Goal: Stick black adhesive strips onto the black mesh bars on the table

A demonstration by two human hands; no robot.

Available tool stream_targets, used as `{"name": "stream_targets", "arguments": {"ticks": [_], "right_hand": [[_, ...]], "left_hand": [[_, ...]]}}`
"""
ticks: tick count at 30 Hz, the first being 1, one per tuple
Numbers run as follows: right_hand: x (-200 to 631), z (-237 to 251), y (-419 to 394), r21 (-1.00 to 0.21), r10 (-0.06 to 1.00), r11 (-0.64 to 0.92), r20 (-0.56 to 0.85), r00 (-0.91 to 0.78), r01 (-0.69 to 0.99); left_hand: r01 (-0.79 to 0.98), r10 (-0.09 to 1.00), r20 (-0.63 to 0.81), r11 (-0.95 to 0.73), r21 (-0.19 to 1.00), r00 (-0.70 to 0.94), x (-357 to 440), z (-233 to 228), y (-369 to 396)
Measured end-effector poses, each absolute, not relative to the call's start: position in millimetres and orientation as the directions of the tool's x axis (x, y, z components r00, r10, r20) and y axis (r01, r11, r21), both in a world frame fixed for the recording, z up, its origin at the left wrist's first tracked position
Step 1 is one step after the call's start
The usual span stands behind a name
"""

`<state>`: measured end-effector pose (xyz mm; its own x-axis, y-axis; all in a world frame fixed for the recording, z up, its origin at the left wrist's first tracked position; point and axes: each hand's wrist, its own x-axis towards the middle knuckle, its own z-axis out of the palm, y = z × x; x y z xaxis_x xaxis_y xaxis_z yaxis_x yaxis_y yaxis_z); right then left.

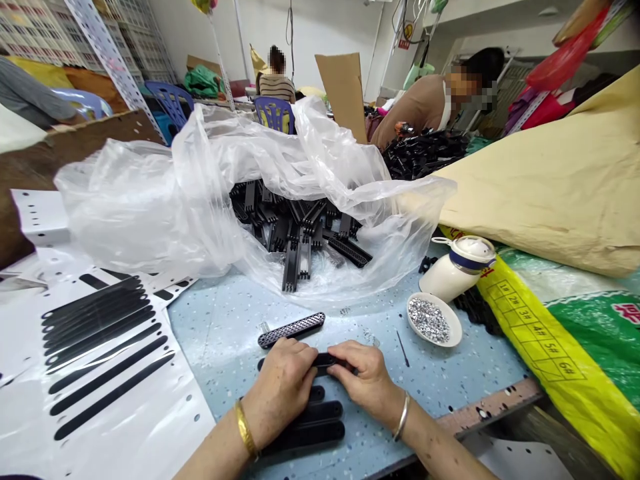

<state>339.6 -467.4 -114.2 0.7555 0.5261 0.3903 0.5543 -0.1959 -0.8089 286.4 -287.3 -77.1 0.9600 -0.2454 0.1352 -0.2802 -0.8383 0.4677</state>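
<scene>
My left hand and my right hand both grip one slim black plastic strip, held flat just above the blue speckled table. Under my hands lie more black strips, side by side. A perforated black strip lies alone just beyond my left hand. A small white dish of tiny silver screws sits to the right of my right hand.
A clear plastic bag full of black parts lies open ahead. White sheets with long black pieces lie at left. A white bottle lies tipped at right, beside yellow and green sacks. Two people sit beyond.
</scene>
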Motion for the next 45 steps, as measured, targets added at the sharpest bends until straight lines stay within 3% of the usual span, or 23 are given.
{"name": "stream_targets", "arguments": {"ticks": [3,6,10,12,16,19,23,25,28,31,35,40,45], "right_hand": [[338.1,-104.2,-473.8,-0.765,0.553,-0.236,0.401,0.73,0.599],[339.0,-91.5,-503.5,-0.666,0.536,-0.41,0.378,0.755,0.624],[345.4,-98.5,-563.1,-0.525,0.336,-0.694,0.369,0.867,0.492],[348.7,-111.1,-583.5,-0.431,0.297,-0.796,0.334,0.895,0.425],[355.7,-130.7,-589.5,-0.225,0.318,-0.882,0.366,0.875,0.415],[358.4,-130.8,-578.7,-0.172,0.36,-0.871,0.412,0.837,0.46],[353.0,-117.1,-567.0,-0.214,0.427,-0.809,0.427,0.797,0.547],[347.8,-108.1,-560.2,-0.334,0.461,-0.741,0.379,0.802,0.583],[341.3,-94.2,-544.2,-0.605,0.518,-0.585,0.234,0.823,0.54],[340.2,-80.7,-525.0,-0.741,0.577,-0.46,0.169,0.799,0.489],[345.6,-67.1,-506.2,-0.731,0.65,-0.439,0.143,0.746,0.523],[352.4,-63.4,-492.8,-0.653,0.713,-0.409,0.208,0.669,0.638],[355.2,-64.9,-486.0,-0.648,0.719,-0.39,0.229,0.656,0.654]], "left_hand": [[-0.273,-0.235,0.14,-0.84,0.468,0.962,287.4,-76.5,-287.8],[-0.265,-0.233,0.127,-0.845,0.465,0.964,289.5,-72.2,-287.5],[-0.28,-0.281,0.068,-0.847,0.452,0.957,290.8,-67.0,-284.9],[-0.29,-0.294,0.063,-0.84,0.458,0.954,290.9,-68.8,-282.7],[-0.297,-0.271,0.124,-0.84,0.454,0.955,291.7,-73.7,-280.9],[-0.296,-0.285,0.093,-0.842,0.451,0.954,291.2,-68.4,-284.1],[-0.25,-0.269,0.023,-0.853,0.457,0.963,290.5,-61.4,-290.5],[-0.243,-0.261,0.023,-0.859,0.45,0.965,290.9,-63.4,-292.3],[-0.246,-0.252,0.047,-0.857,0.452,0.967,291.9,-69.8,-292.6],[-0.244,-0.246,0.06,-0.839,0.486,0.967,292.2,-73.7,-291.3],[-0.223,-0.234,0.046,-0.821,0.525,0.971,291.4,-74.2,-290.1],[-0.223,-0.236,0.046,-0.814,0.537,0.971,291.0,-74.8,-290.3],[-0.213,-0.244,0.022,-0.798,0.564,0.97,290.9,-73.5,-290.5]]}}
